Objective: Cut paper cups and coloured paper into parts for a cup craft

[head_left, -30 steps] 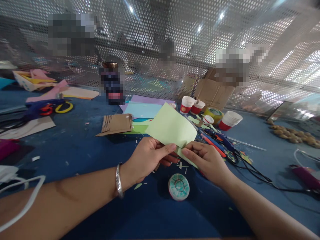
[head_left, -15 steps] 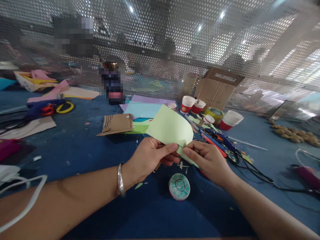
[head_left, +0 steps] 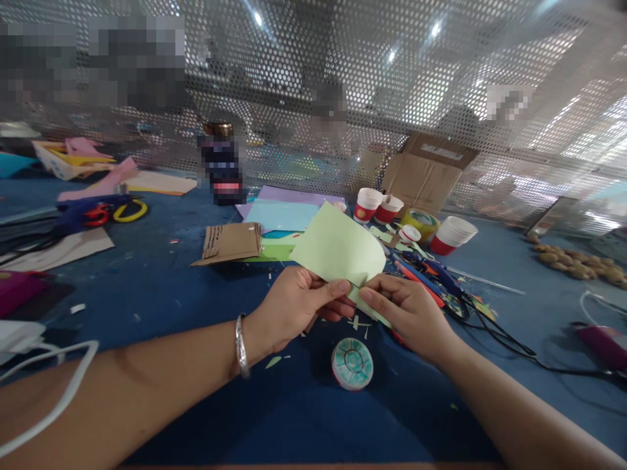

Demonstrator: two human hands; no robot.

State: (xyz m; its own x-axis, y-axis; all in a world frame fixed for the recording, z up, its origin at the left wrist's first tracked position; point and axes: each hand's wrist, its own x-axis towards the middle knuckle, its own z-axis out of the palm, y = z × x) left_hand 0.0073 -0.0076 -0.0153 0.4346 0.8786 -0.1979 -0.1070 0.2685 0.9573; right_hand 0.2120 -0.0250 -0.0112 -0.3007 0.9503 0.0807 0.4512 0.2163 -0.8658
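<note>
A pale green sheet of paper is held up over the table, with a slit or fold along its lower edge. My left hand pinches that edge between thumb and fingers, a silver bangle on its wrist. Close beside it, my right hand grips the lower right part of the same paper, thumb on top. Below both hands a round disc with a teal painted pattern rests on the blue table. Small paper scraps lie just under the fingers.
Behind the paper are coloured sheets and a cardboard piece. Paper cups, yellow tape and a blue glue gun with its cable are to the right. Scissors lie left. A perforated metal screen closes the back.
The green paper has shifted slightly right and its top corner a little up. Both hands keep their hold on it, almost in the same place.
</note>
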